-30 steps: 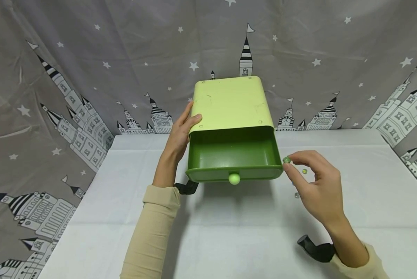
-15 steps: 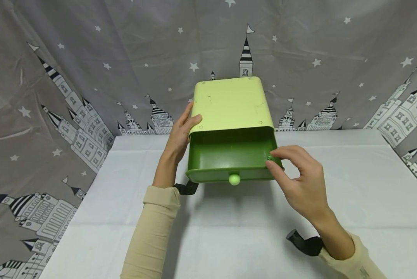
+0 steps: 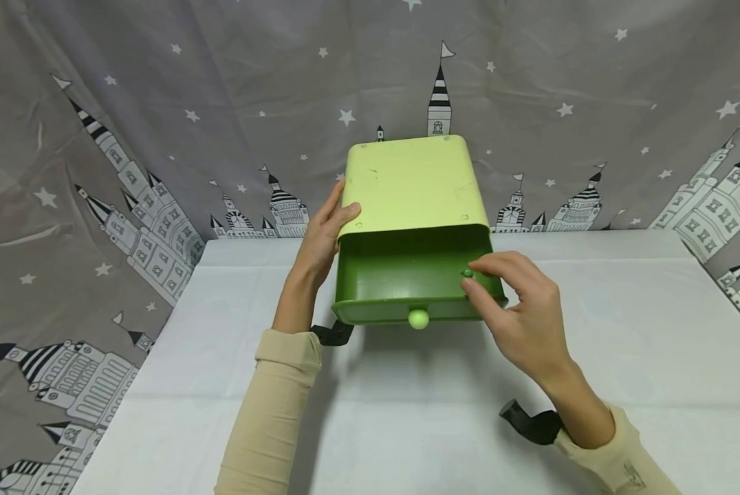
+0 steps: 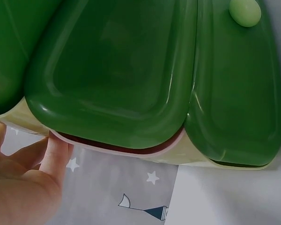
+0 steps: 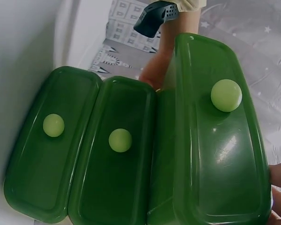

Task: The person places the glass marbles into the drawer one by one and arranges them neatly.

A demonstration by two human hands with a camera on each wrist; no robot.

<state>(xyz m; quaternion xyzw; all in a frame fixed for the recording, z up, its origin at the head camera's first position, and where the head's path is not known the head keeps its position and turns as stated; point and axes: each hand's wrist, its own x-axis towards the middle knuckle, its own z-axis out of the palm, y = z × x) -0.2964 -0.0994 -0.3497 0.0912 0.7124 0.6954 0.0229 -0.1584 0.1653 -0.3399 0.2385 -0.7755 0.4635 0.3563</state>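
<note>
- Apparently light, hard, slippery: small green gem (image 3: 467, 272), above the open drawer (image 3: 373, 313).
- Right hand (image 3: 527, 317) pinches it; sides look the best hold.
- Left hand (image 3: 318, 242), fingers extended, braces the cabinet (image 3: 413, 182).

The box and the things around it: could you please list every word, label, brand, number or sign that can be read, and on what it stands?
No text can be read.
Box and drawer fronts: no lettering seen.
Right sleeve: one small dark mark, too small to read.
Curtain: drawn stars and castles, no readable words.
</note>
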